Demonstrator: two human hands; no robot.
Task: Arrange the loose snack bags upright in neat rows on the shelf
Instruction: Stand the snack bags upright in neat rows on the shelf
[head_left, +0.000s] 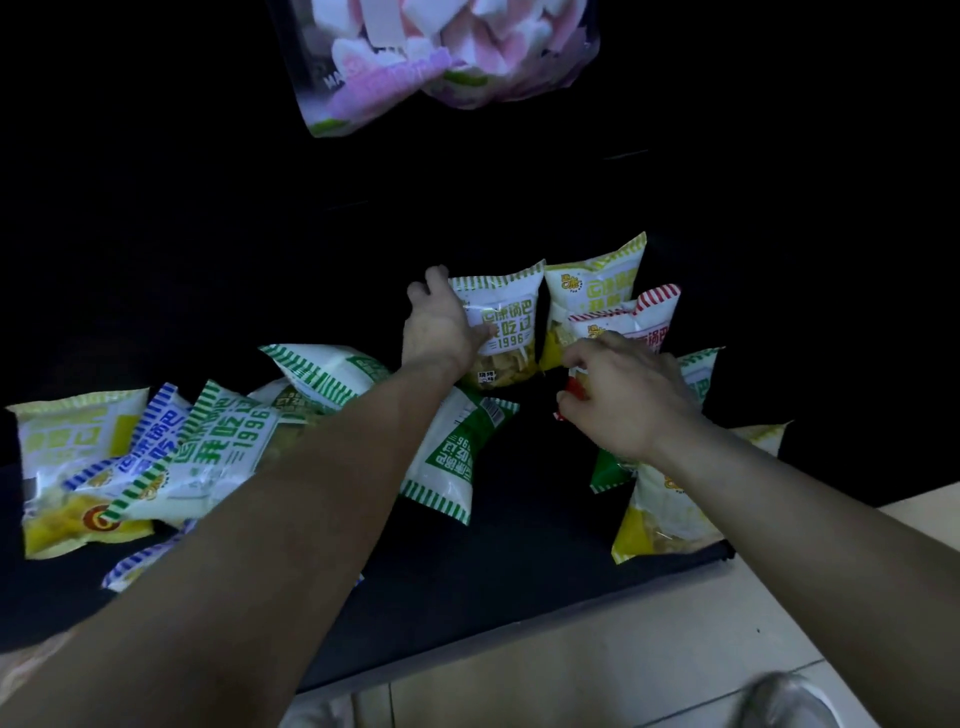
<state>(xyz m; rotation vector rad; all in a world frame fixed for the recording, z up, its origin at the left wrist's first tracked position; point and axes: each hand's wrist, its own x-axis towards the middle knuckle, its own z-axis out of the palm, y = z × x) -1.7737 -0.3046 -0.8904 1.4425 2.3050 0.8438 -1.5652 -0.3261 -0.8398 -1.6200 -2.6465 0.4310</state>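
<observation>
Three snack bags stand upright toward the shelf's back: green-striped bag, yellow-striped bag, red-striped bag. The left hand, arm outstretched, grips the green one's left edge. The right hand has its fingers curled round the red one's bottom. At least six loose bags lie toward the left end, and at least three more bags near the right front corner.

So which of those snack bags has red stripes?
The white plastic bag with red-striped edges, upright just beyond the right hand; the others show green, yellow or blue.
</observation>
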